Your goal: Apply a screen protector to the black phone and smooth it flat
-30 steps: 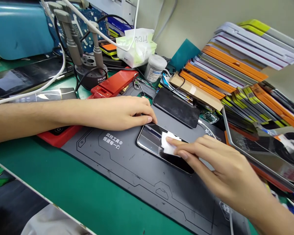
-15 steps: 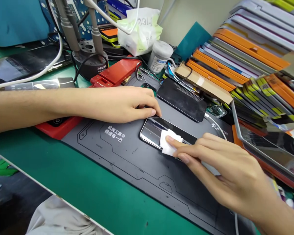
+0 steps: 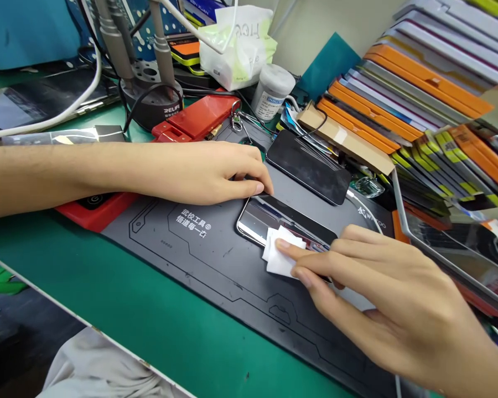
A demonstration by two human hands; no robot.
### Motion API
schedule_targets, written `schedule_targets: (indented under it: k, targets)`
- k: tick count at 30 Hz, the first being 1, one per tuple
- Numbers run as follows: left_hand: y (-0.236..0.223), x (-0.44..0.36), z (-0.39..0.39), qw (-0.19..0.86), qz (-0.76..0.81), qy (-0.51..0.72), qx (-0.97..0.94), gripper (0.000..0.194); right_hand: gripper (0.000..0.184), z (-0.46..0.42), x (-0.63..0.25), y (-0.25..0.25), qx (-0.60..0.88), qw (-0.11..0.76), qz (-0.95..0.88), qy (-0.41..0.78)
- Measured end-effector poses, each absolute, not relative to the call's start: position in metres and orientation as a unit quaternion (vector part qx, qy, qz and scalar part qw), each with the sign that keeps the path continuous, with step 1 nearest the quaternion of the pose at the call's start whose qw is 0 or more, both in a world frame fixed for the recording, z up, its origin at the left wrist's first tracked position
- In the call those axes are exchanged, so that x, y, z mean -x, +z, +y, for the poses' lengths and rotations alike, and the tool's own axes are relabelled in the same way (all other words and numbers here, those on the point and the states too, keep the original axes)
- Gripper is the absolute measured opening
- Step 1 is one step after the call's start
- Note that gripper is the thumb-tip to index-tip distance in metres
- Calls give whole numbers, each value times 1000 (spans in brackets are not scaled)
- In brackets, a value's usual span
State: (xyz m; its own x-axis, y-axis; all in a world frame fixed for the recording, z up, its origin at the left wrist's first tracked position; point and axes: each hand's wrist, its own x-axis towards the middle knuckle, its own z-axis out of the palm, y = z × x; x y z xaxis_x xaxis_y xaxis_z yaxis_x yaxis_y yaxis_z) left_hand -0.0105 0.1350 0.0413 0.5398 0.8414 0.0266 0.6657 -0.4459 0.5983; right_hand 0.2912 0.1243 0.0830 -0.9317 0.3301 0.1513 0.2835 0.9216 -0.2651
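Observation:
A smartphone (image 3: pixel 253 220) with a glossy dark screen lies face up on the grey work mat (image 3: pixel 216 276). At its far left corner, the bent fingers and thumb of my left hand (image 3: pixel 236 174) hold the edge; the exact contact is partly hidden. My right hand (image 3: pixel 382 287) has a folded white wipe (image 3: pixel 284 260) under its fingertips, pressed on the near long edge of the screen. Part of the wipe hangs over that edge. The right end of this phone is covered by my right hand. Beyond it lies a second dark phone (image 3: pixel 309 166), a white cable plugged into it.
A red tool (image 3: pixel 203 119) lies behind my left forearm, near a metal stand (image 3: pixel 153 105). A white jar (image 3: pixel 271 91) and a tissue pack (image 3: pixel 236 50) stand at the back. Stacked orange and grey boxes (image 3: pixel 415 83) fill the right. The green table edge (image 3: pixel 87 320) runs in front.
My right hand has slid the wipe slightly left and toward me, onto the phone's near edge. My left hand stays at the phone's corner.

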Motion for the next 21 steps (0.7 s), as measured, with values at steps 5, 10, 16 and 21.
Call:
schedule_targets:
  k: [5, 10, 16, 21]
  targets:
    - [43, 10, 134, 275, 454, 157, -833, 41, 19, 125, -294, 88, 178, 80, -973, 126]
    - [44, 8, 134, 273, 460, 159, -830, 41, 24, 121, -291, 85, 162, 94, -975, 119]
    - [45, 7, 134, 296, 454, 160, -825, 39, 17, 120, -307, 89, 198, 44, -975, 96]
    - [46, 9, 134, 318, 466, 160, -810, 39, 20, 113, -294, 87, 168, 63, -981, 72]
